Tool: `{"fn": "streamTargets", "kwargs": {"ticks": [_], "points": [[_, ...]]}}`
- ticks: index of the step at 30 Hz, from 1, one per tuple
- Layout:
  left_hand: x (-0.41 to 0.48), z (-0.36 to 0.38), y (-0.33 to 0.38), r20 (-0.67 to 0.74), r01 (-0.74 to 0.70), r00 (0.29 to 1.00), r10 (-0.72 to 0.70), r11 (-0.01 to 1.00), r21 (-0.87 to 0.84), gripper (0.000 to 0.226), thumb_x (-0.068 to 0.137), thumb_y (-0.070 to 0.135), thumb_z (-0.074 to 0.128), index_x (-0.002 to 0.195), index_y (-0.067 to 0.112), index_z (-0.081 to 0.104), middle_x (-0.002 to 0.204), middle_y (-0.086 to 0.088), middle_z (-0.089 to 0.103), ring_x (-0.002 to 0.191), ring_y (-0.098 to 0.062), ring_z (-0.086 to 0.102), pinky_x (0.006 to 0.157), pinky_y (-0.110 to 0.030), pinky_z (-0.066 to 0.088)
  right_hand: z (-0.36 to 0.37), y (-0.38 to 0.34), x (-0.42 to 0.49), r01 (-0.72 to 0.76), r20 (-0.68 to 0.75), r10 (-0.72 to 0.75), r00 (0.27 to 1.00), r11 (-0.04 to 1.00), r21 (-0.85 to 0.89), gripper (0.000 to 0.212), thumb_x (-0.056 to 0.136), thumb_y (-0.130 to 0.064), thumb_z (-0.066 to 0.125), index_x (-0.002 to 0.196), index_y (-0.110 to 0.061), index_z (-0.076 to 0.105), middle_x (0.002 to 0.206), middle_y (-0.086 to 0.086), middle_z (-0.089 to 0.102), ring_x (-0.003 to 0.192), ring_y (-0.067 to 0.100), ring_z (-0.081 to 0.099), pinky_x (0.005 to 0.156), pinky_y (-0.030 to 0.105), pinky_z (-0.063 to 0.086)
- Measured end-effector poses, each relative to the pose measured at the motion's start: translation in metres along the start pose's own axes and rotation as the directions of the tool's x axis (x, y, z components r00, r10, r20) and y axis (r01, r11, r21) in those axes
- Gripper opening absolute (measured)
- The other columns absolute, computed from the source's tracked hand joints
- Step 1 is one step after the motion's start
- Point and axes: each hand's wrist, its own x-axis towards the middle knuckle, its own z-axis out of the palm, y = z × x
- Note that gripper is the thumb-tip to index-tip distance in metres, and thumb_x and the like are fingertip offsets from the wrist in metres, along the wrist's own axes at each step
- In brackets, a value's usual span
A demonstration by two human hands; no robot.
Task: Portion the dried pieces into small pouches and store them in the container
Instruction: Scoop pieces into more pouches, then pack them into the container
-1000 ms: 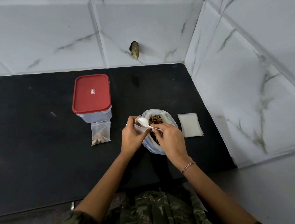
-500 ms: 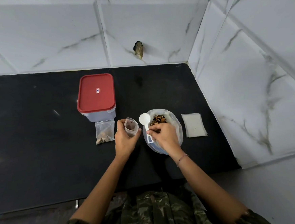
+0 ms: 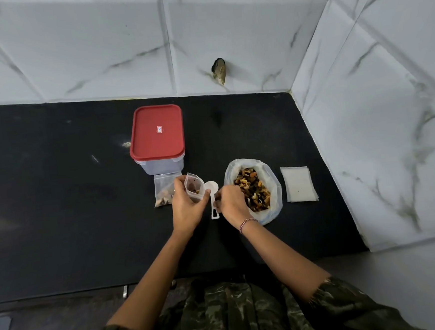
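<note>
Left hand (image 3: 186, 210) grips a small clear pouch (image 3: 195, 188) — soft plastic, mouth open, few dried pieces inside. Right hand (image 3: 231, 202) pinches the white spoon (image 3: 211, 191) by its handle, beside the crinkled bag (image 3: 275, 189). Red-lidded rectangular container (image 3: 156, 133) stands behind.

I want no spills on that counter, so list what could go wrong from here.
1. The small pouch in the left hand is open and partly filled; a tilt could spill it.
2. The big bag of dried pieces gapes open right beside the right hand, which holds the scoop; a careless wrist might knock it over.
</note>
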Motion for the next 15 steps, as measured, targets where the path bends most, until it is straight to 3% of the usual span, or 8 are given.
{"fn": "streamTargets", "kwargs": {"ticks": [3, 6, 10, 12, 15], "points": [[0.000, 0.000, 0.001, 0.009, -0.011, 1.000, 0.011, 1.000, -0.002, 0.043, 0.080, 0.014, 0.076, 0.108, 0.016, 0.043, 0.093, 0.012, 0.055, 0.087, -0.004, 0.057, 0.074, -0.013, 0.045, -0.003, -0.001, -0.006, 0.029, -0.011, -0.030, 0.999, 0.997, -0.075, 0.014, 0.090, -0.015, 0.058, 0.094, -0.006, 0.068, 0.093, 0.009, 0.067, 0.088, 0.021, 0.065, 0.076, 0.033, 0.055], [0.000, 0.000, 0.003, 0.012, -0.014, 1.000, 0.014, 1.000, -0.017, 0.043, 0.080, 0.013, 0.075, 0.108, 0.016, 0.043, 0.092, 0.015, 0.054, 0.086, 0.000, 0.057, 0.073, -0.009, 0.044, -0.017, -0.003, -0.015, 0.097, -0.102, -0.105, 0.989, 0.992, -0.076, 0.023, 0.095, -0.018, 0.051, 0.111, -0.009, 0.065, 0.102, 0.007, 0.067, 0.095, 0.019, 0.065, 0.081, 0.032, 0.054], [0.002, 0.001, 0.003, 0.032, -0.013, 0.999, 0.014, 0.999, -0.041, 0.041, 0.081, 0.023, 0.074, 0.109, 0.015, 0.046, 0.092, 0.007, 0.058, 0.084, -0.004, 0.059, 0.070, -0.012, 0.045, -0.045, -0.010, -0.041, 0.437, -0.327, -0.412, 0.850, 0.900, 0.001, 0.029, 0.096, -0.026, 0.051, 0.122, -0.015, 0.059, 0.103, 0.001, 0.064, 0.093, 0.010, 0.060, 0.080, 0.023, 0.051], [0.002, 0.002, 0.004, 0.048, -0.024, 0.998, 0.027, 0.998, -0.063, 0.041, 0.078, 0.024, 0.070, 0.109, 0.012, 0.046, 0.091, 0.004, 0.059, 0.081, -0.005, 0.059, 0.068, -0.012, 0.045, -0.049, -0.013, -0.051, 0.524, -0.306, -0.512, 0.803, 0.850, -0.047, 0.029, 0.094, -0.032, 0.054, 0.118, -0.018, 0.061, 0.095, -0.001, 0.058, 0.088, 0.008, 0.055, 0.075, 0.019, 0.048], [0.004, 0.004, 0.007, 0.073, -0.029, 0.997, 0.034, 0.997, -0.065, 0.038, 0.076, 0.017, 0.064, 0.108, 0.009, 0.044, 0.087, 0.005, 0.057, 0.076, -0.008, 0.056, 0.064, -0.010, 0.044, -0.046, -0.013, -0.051, 0.525, -0.237, -0.541, 0.807, 0.841, -0.133, 0.028, 0.089, -0.037, 0.058, 0.106, -0.016, 0.066, 0.092, -0.001, 0.053, 0.087, 0.009, 0.051, 0.074, 0.020, 0.048]]}}
